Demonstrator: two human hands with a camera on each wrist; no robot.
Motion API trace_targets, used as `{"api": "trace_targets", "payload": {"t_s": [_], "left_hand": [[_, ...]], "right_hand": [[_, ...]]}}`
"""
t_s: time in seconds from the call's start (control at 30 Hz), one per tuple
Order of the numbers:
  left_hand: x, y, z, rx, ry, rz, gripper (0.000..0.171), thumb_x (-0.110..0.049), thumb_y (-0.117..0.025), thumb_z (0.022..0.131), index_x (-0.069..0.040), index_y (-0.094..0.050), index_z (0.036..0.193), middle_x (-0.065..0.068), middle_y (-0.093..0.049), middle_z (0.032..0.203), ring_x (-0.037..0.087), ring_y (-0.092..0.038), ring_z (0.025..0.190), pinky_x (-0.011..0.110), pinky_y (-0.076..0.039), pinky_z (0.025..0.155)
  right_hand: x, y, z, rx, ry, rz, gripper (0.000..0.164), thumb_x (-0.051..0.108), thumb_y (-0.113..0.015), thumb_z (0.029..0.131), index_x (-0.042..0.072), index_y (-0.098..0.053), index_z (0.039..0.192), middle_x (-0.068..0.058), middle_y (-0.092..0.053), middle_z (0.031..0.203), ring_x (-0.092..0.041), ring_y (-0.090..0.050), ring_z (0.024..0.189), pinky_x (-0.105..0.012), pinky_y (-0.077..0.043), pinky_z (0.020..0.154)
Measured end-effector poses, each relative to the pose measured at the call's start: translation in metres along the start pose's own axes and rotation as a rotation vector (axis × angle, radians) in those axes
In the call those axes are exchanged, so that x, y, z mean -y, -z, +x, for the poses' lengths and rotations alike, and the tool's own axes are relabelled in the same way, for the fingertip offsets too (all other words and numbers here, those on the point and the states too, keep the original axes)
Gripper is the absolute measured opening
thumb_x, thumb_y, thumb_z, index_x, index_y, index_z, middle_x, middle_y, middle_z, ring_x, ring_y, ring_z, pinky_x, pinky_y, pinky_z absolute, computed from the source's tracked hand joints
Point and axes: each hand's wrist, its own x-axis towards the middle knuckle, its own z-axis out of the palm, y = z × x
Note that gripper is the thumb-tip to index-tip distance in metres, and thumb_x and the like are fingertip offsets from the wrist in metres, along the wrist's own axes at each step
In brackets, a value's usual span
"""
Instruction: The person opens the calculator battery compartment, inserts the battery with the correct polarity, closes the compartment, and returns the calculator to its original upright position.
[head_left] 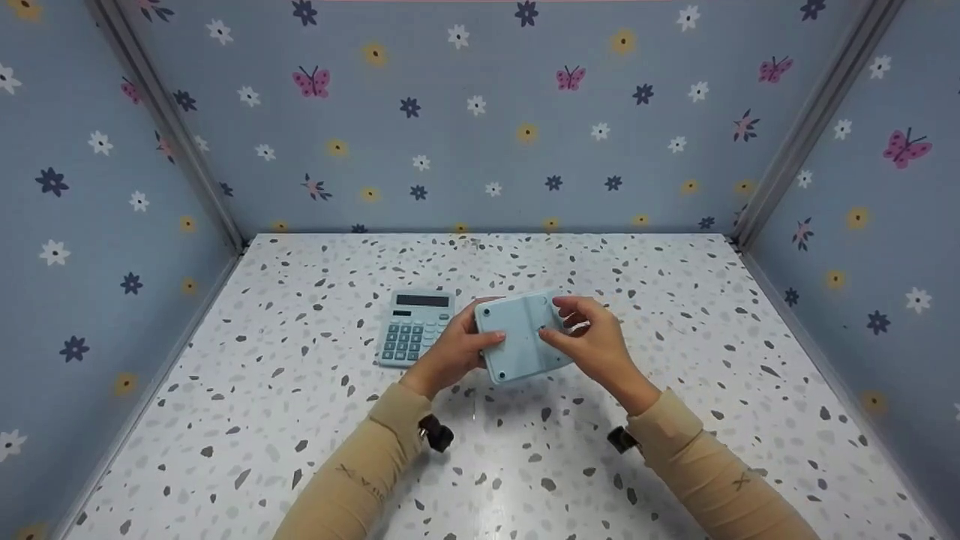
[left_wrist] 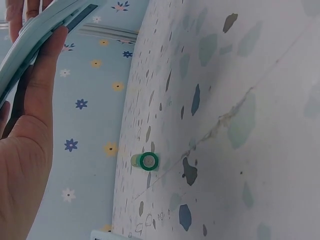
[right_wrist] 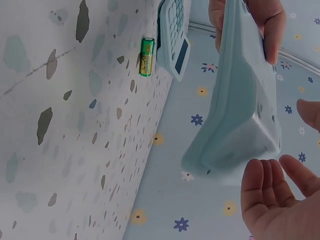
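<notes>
My left hand [head_left: 459,345] grips a pale blue calculator [head_left: 517,352], thumb on its back and fingers beneath. The back faces up, showing dark round feet at the corners and a raised section toward the right. My right hand [head_left: 596,345] is at that raised section, thumb near a small dark spot and the bent fingers spread around the far corner. In the right wrist view, these fingertips [right_wrist: 252,172] are right at the calculator's end with nothing visible between them. A green battery [right_wrist: 147,57] lies on the table below, hidden in the head view.
A second pale blue calculator [head_left: 415,330] lies face up on the speckled white table [head_left: 315,450], just left of the held one and partly behind the left hand. Flower-patterned panels [head_left: 480,150] enclose the back and both sides. Small black devices [head_left: 436,433] sit at both wrists.
</notes>
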Motion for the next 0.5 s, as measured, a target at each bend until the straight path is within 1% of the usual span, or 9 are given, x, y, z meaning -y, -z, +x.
{"api": "trace_targets", "payload": {"t_s": [0.07, 0.23, 0.3, 0.5], "left_hand": [[0.000, -0.001, 0.000, 0.003, -0.002, 0.001, 0.061, -0.011, -0.066, 0.107, -0.018, -0.042, 0.163, 0.014, -0.064, 0.147, 0.027, -0.071, 0.119, 0.050, -0.066, 0.092], [0.000, -0.003, -0.002, 0.010, -0.014, 0.003, 0.061, -0.010, -0.064, 0.108, -0.018, -0.041, 0.163, 0.014, -0.063, 0.147, 0.027, -0.071, 0.119, 0.051, -0.065, 0.093], [-0.001, -0.003, -0.003, 0.008, -0.017, 0.001, 0.061, -0.010, -0.064, 0.108, -0.018, -0.040, 0.163, 0.014, -0.062, 0.148, 0.027, -0.070, 0.120, 0.051, -0.065, 0.094], [-0.001, -0.005, -0.004, 0.003, -0.025, 0.000, 0.063, -0.010, -0.065, 0.107, -0.017, -0.040, 0.165, 0.015, -0.059, 0.152, 0.027, -0.068, 0.124, 0.052, -0.064, 0.096]], "right_hand": [[0.002, -0.003, -0.001, -0.017, 0.007, -0.015, 0.046, 0.005, -0.089, 0.088, -0.003, -0.072, 0.130, -0.020, -0.070, 0.114, -0.030, -0.068, 0.100, -0.027, -0.059, 0.083], [0.005, -0.011, -0.003, -0.054, 0.020, -0.054, 0.044, 0.004, -0.089, 0.087, -0.002, -0.072, 0.128, -0.018, -0.071, 0.114, -0.029, -0.068, 0.099, -0.037, -0.062, 0.086], [0.005, -0.013, -0.004, -0.066, 0.034, -0.072, 0.043, 0.004, -0.089, 0.088, -0.002, -0.071, 0.127, -0.018, -0.070, 0.114, -0.028, -0.068, 0.099, -0.040, -0.063, 0.085], [0.005, -0.016, -0.004, -0.089, 0.045, -0.091, 0.041, 0.001, -0.086, 0.088, -0.002, -0.070, 0.126, -0.018, -0.071, 0.114, -0.028, -0.069, 0.096, -0.040, -0.064, 0.084]]}}
